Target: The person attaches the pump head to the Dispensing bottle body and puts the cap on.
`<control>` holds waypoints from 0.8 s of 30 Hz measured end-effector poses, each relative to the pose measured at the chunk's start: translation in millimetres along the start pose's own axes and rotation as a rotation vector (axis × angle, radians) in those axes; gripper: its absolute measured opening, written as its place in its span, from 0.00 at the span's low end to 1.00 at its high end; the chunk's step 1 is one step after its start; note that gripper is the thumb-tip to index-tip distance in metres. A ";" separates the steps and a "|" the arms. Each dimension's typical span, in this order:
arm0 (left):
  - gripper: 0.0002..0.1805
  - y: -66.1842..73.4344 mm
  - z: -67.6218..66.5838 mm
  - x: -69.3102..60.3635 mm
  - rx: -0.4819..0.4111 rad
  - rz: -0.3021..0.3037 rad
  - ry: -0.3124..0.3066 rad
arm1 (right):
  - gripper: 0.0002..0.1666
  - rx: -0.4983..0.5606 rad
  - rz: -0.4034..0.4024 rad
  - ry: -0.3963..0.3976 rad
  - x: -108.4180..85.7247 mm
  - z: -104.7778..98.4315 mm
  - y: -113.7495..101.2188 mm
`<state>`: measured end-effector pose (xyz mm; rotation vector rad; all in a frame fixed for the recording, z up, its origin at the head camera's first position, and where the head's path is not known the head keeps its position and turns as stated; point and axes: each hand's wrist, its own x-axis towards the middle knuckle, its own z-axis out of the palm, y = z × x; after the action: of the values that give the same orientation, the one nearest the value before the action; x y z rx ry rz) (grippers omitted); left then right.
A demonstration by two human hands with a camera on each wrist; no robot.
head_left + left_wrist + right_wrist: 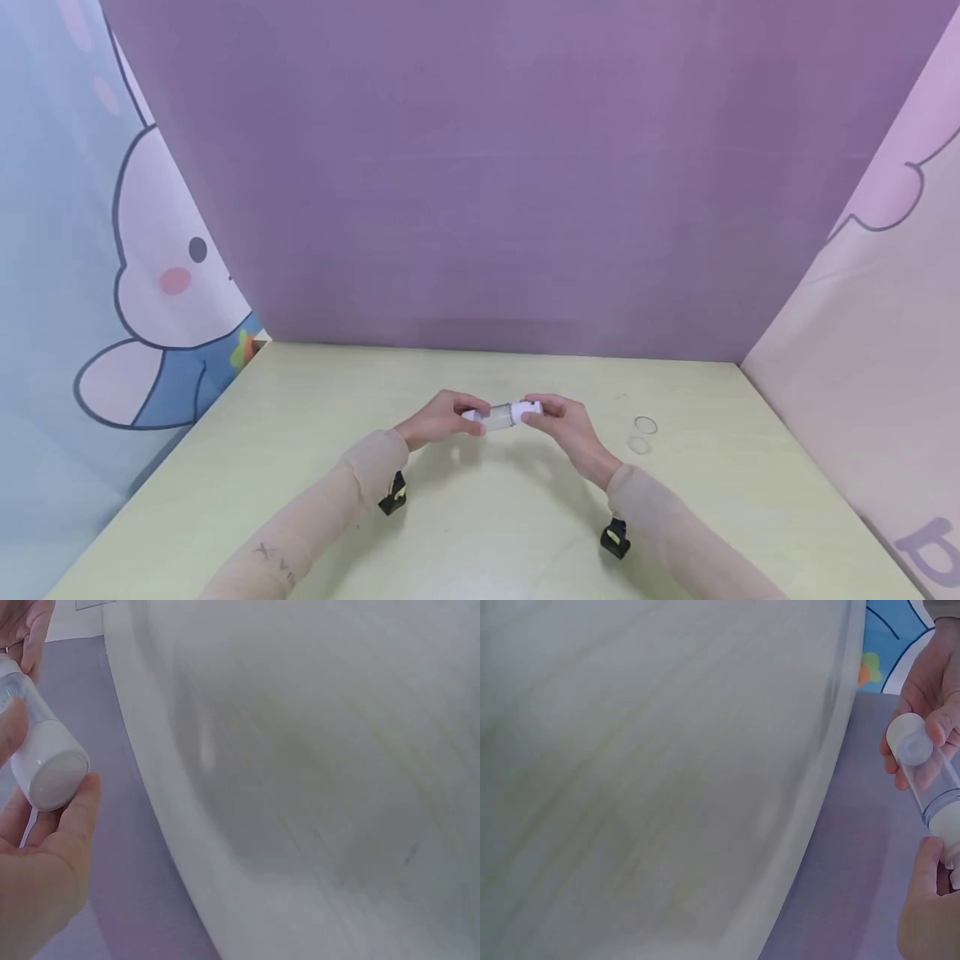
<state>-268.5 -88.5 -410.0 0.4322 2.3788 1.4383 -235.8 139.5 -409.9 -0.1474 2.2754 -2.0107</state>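
1. At far left hangs a pale blue sheet (45, 250) printed with a white cartoon animal (180, 267), dark-outlined and pink-cheeked; it meets the purple panel (487, 167) standing behind the table (465, 550).
2. Next comes the person's left sleeve (330, 500), pale, with dark marks on it; a small black device (393, 493) sits at that wrist.
3. The left hand (438, 417) pinches the white base of the bottle, thumb on one side and fingers on the other.
4. The bottle (498, 417) is held roughly sideways between both hands, over the table; its middle is clear, both ends white.
5. The right hand (570, 425) grips the bottle's other white end between thumb and fingers; another black device (616, 538) sits below that wrist.
6. Just beyond, to the right, two thin rings lie on the table, one darker (646, 417), one paler (638, 452); farther over stands a pinkish sheet (885, 292).
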 end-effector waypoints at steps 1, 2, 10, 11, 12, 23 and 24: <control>0.19 0.0 -0.7 1.1 -0.001 0.006 -0.001 | 0.23 -0.003 -0.004 0.005 0.6 -0.1 -0.6; 0.19 0.0 -1.0 2.3 -0.002 0.014 -0.002 | 0.23 -0.005 -0.008 0.011 1.2 -0.5 -1.3; 0.20 -1.8 4.2 4.8 -0.014 0.000 0.000 | 0.23 -0.010 0.007 0.016 0.6 -2.9 1.1; 0.20 -1.3 5.0 4.9 -0.015 0.002 -0.003 | 0.23 -0.009 0.006 0.019 0.1 -3.4 1.8; 0.19 -0.6 5.8 5.1 -0.013 0.005 -0.005 | 0.22 -0.008 0.005 0.024 -0.5 -4.0 2.2; 0.19 2.7 8.0 8.2 -0.004 0.011 -0.011 | 0.25 -0.034 -0.009 0.034 -1.2 -8.5 3.8; 0.19 2.3 8.2 8.2 -0.004 0.011 -0.010 | 0.25 -0.032 -0.006 0.035 -1.3 -8.5 3.8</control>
<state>-272.2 -77.6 -412.4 0.4510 2.3689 1.4414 -235.7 148.6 -412.7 -0.1224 2.3315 -1.9954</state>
